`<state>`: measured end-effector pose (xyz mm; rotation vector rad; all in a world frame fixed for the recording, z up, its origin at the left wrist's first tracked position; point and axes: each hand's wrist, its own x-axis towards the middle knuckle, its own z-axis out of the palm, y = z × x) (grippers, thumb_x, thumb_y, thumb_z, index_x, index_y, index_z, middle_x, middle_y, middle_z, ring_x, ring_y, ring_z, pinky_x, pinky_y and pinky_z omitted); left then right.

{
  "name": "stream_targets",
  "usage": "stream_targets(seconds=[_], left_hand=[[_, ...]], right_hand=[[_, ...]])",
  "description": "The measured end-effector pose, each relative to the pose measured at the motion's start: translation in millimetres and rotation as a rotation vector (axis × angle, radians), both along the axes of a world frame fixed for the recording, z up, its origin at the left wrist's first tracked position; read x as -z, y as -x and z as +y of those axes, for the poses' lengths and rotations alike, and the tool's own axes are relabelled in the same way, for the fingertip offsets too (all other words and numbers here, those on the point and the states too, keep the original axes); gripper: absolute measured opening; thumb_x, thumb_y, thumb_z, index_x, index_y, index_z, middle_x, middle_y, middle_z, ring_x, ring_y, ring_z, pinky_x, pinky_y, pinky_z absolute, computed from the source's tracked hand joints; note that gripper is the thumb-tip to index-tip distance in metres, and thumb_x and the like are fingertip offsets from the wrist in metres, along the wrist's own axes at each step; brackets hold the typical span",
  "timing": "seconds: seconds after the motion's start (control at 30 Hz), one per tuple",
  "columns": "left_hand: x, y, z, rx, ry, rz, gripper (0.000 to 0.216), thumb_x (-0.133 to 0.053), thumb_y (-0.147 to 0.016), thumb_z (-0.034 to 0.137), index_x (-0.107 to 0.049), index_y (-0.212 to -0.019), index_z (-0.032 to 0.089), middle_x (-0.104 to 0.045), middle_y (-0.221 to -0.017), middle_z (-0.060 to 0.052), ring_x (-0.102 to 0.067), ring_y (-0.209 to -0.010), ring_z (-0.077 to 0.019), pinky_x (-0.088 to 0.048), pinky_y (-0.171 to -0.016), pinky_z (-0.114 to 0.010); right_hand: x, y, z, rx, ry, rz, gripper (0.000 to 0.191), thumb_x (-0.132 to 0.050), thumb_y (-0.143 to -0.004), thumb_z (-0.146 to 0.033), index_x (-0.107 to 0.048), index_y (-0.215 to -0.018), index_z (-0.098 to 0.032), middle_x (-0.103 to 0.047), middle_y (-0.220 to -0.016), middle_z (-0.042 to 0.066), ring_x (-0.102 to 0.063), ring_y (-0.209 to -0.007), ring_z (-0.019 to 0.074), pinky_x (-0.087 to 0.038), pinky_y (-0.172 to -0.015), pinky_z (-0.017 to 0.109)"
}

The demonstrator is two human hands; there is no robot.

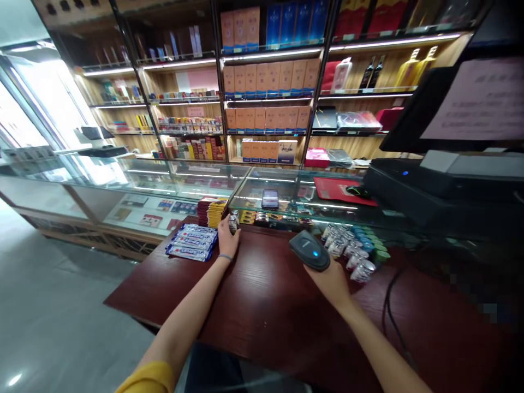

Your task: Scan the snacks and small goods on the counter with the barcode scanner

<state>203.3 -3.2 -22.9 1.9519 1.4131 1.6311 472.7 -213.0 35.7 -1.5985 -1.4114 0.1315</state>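
My right hand (331, 279) is wrapped round a dark handheld barcode scanner (309, 250) with a blue light, held above the dark red wooden counter (266, 305). My left hand (227, 236) reaches forward and grips a small silvery container (233, 222) at the counter's far edge. Just left of that hand lie blue wrapped bars (191, 243) and a stack of red and yellow packs (212, 212). To the right of the scanner stands a group of several small silvery and green-capped containers (354, 252).
Glass display cases (172, 180) run along the far side, with a phone (270, 198) and a red mat with a mouse (341, 190) on top. A black register and monitor (446, 142) stand at the right, with a cable (388, 311) across the counter. Shelves of boxes and bottles fill the back wall.
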Motion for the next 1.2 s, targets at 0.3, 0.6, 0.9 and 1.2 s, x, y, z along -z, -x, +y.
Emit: stream_targets(seconds=[0.3, 0.6, 0.9, 1.2], left_hand=[[12.0, 0.2, 6.2, 0.121, 0.095, -0.004, 0.076, -0.066, -0.077, 0.014, -0.036, -0.147, 0.020, -0.045, -0.141, -0.017, -0.040, -0.136, -0.0323, -0.030, -0.114, -0.050], [6.5, -0.1, 2.6, 0.164, 0.101, -0.161, 0.051, -0.062, -0.082, 0.018, -0.051, -0.132, 0.018, -0.057, -0.126, -0.014, -0.052, -0.119, -0.0276, -0.035, -0.109, -0.046], [-33.0, -7.1, -34.2, 0.938, 0.723, -1.008, 0.064, -0.064, -0.088, 0.031, -0.036, -0.144, 0.044, -0.060, -0.117, -0.001, -0.061, -0.095, -0.0157, -0.052, -0.085, -0.036], [-36.6, -9.9, -49.5, 1.190, 0.846, -1.018, 0.061, -0.062, -0.089, 0.021, -0.041, -0.143, 0.041, -0.062, -0.114, 0.000, -0.060, -0.086, -0.0109, -0.049, -0.079, -0.026]], right_hand=[[19.5, 3.5, 4.2, -0.050, 0.077, -0.027, 0.040, -0.063, -0.076, -0.040, -0.062, -0.110, -0.020, -0.076, -0.090, 0.009, -0.073, -0.088, 0.0286, -0.056, -0.075, 0.036], [15.0, 11.3, -5.9, -0.066, 0.030, -0.056, 0.025, -0.063, -0.077, -0.035, -0.058, -0.098, -0.023, -0.075, -0.083, 0.005, -0.073, -0.082, 0.0249, -0.055, -0.071, 0.031], [9.7, 12.5, -18.5, -0.087, 0.047, -0.265, 0.042, -0.061, -0.076, -0.025, -0.050, -0.116, -0.027, -0.074, -0.085, 0.002, -0.073, -0.072, 0.0252, -0.049, -0.059, 0.028], [4.9, 12.4, -20.3, -0.240, 0.063, -0.525, 0.063, -0.060, -0.067, -0.015, -0.041, -0.127, -0.021, -0.073, -0.082, 0.001, -0.071, -0.065, 0.0229, -0.043, -0.055, 0.026]])
